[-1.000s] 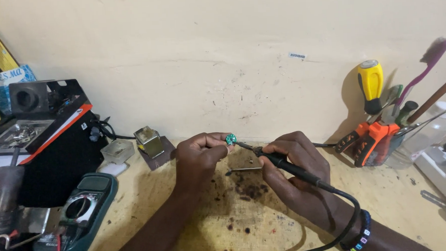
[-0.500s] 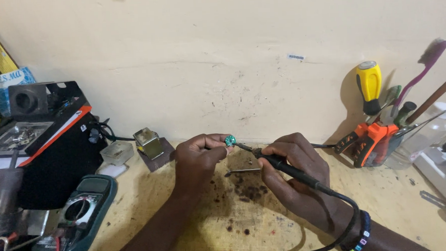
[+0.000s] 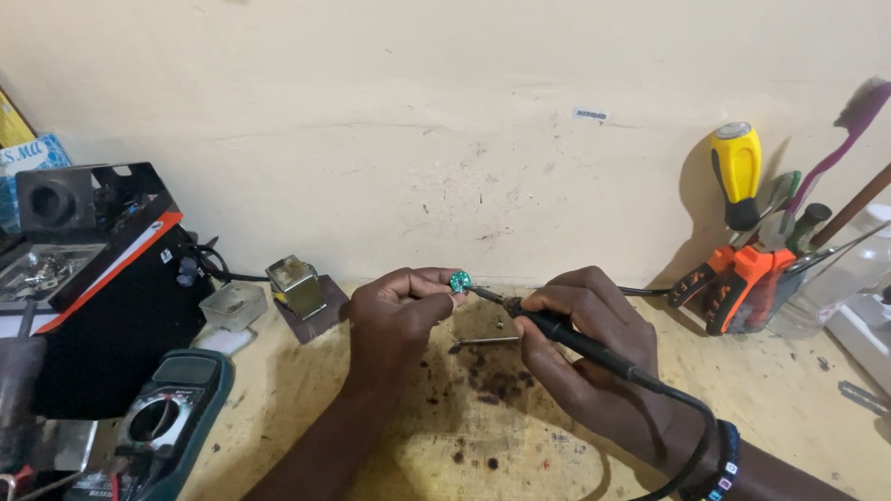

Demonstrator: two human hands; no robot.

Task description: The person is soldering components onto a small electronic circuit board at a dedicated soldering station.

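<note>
Scorched bench (image 3: 494, 449): hands pinch board (image 3: 459, 281), iron (image 3: 569, 337).

Bare bench (image 3: 534, 447) between multimeter (image 3: 158, 433), pliers (image 3: 737, 283)

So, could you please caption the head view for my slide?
Left hand pinches a small green board while right hand applies a soldering iron.

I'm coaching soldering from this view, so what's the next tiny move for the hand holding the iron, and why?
Probably hold the tip steady on the joint. The right hand grips the soldering iron like a pen, its tip seemingly touching the small round green board pinched in the left hand above the scorched bench. Whether solder has flowed is too small to tell.
</note>
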